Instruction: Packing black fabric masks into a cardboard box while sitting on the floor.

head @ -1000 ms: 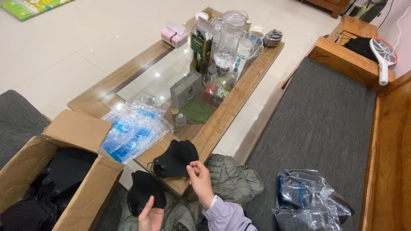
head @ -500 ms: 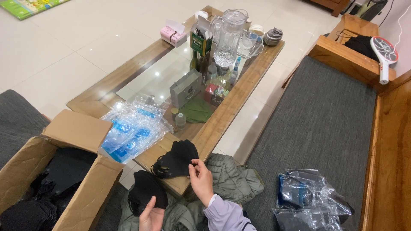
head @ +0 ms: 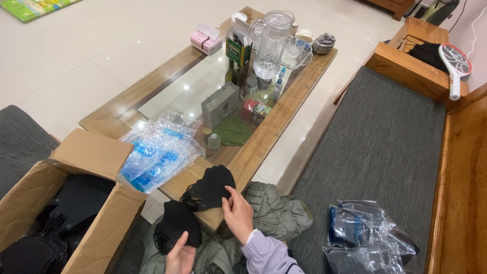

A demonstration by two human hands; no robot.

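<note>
My right hand (head: 238, 215) is on the stack of black masks (head: 209, 189) at the near corner of the wooden table (head: 284, 109), fingertips pinching the right edge of the top one, so it's grasping, not yet lifting; my left hand (head: 180, 253) is low in my lap, palm up, fingers curled round a second black mask (head: 175, 228), held loosely; just left of that pile lies a heap of clear plastic bags (head: 157, 155) with blue print, and the open cardboard box (head: 76, 213) beside my knee is full of more dark masks; on the grey sofa cushion (head: 385, 147) to my right sits another bunch of plastic bags (head: 368, 243)

Risk, as I judge it: the stack sits right at the table's edge, partly overhanging, so a tug on the top mask could drag the ones under it off onto my padded jacket (head: 276, 213) or the floor, since ear loops tend to snag each other; the mask in my left hand is only cradled, so it could slip if I shift; the glass jug (head: 271, 43) and bottles are well apart from my hands, no worry there

Against a second ago: little has moved; my left hand has the mask a touch higher and nearer the table, my right hand has stayed at the pile's edge, everything on the table unchanged
</note>
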